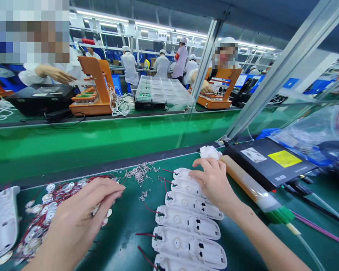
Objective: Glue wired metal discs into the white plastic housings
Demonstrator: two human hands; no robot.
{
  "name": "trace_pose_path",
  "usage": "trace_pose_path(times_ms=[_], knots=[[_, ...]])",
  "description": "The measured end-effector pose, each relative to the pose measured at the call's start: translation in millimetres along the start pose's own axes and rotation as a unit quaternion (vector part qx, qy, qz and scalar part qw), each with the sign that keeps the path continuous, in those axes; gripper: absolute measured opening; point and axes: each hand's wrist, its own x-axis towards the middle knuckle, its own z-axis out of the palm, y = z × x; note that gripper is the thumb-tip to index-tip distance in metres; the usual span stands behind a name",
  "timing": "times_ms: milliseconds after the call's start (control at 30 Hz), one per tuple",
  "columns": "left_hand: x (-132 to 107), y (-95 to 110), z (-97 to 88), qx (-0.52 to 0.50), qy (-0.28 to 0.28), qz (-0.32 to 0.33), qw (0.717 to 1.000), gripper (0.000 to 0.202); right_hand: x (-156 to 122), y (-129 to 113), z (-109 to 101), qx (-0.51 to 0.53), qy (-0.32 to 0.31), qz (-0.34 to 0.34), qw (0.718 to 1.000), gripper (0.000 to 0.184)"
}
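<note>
Discs (46,214) on red wires lie in a heap near the left edge of the green desk (130,222), beside a white tray (1,222) at that edge. Over the heap rests the left hand (79,222), its fingers (113,190) close together and stretched flat, holding nothing that I can see. Past it, toward the far edge, small metal screws (138,173) are scattered. Mid-desk, white plastic shells (188,222) lie in an overlapping row, several already with a red wire at one end. The right hand (213,180) touches the farthest shell, fingers curled; whether it pinches anything I cannot tell. Judging by the big heap, much work remains. A glue tube (250,188) and a black box (268,162) lie toward the right edge.
</note>
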Motion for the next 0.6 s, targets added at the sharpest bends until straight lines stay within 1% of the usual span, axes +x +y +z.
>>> trace_pose_path(times_ms=[67, 100, 133, 167, 200, 233, 267, 300, 367, 433, 467, 533, 600], knots=[[-2, 11, 1.8, -0.102, -0.018, -0.077, 0.992, 0.01, 5, -22, -16, 0.053, 0.033, 0.01, 0.998, 0.018], [-4, 17, 3.9, -0.164, -0.032, -0.124, 0.978, 0.009, 6, -36, -24, 0.11, 0.047, 0.015, 0.993, 0.016], [-6, 23, 6.5, -0.224, -0.047, -0.168, 0.959, 0.008, 7, -52, -32, 0.175, 0.053, 0.012, 0.983, 0.014], [-8, 28, 9.3, -0.276, -0.057, -0.206, 0.937, 0.008, 6, -68, -38, 0.222, 0.046, 0.003, 0.974, 0.016], [-9, 34, 11.9, -0.315, -0.065, -0.236, 0.917, 0.008, 4, -84, -42, 0.246, 0.029, -0.006, 0.969, 0.025], [-10, 38, 14.1, -0.344, -0.071, -0.258, 0.9, 0.008, 2, -97, -44, 0.259, 0.028, -0.002, 0.965, 0.037], [-11, 42, 16.0, -0.361, -0.073, -0.275, 0.888, 0.008, -2, -109, -45, 0.259, 0.036, 0.003, 0.965, 0.037], [-12, 45, 17.4, -0.369, -0.071, -0.286, 0.882, 0.009, -6, -117, -44, 0.245, 0.046, -0.001, 0.968, 0.031], [-15, 50, 19.6, -0.356, -0.069, -0.293, 0.884, 0.01, -14, -125, -40, 0.205, 0.067, -0.022, 0.976, 0.015], [-22, 52, 22.2, -0.315, -0.08, -0.291, 0.9, 0.011, -22, -125, -35, 0.176, 0.059, -0.052, 0.981, 0.02], [-26, 52, 24.0, -0.29, -0.095, -0.283, 0.909, 0.011, -25, -124, -33, 0.173, 0.052, -0.059, 0.982, 0.022], [-35, 50, 27.9, -0.241, -0.144, -0.25, 0.926, 0.01, -31, -120, -30, 0.185, 0.027, -0.067, 0.98, 0.027], [-40, 42, 30.9, -0.186, -0.201, -0.189, 0.943, 0.012, -36, -114, -27, 0.207, 0.042, -0.055, 0.976, 0.029]])
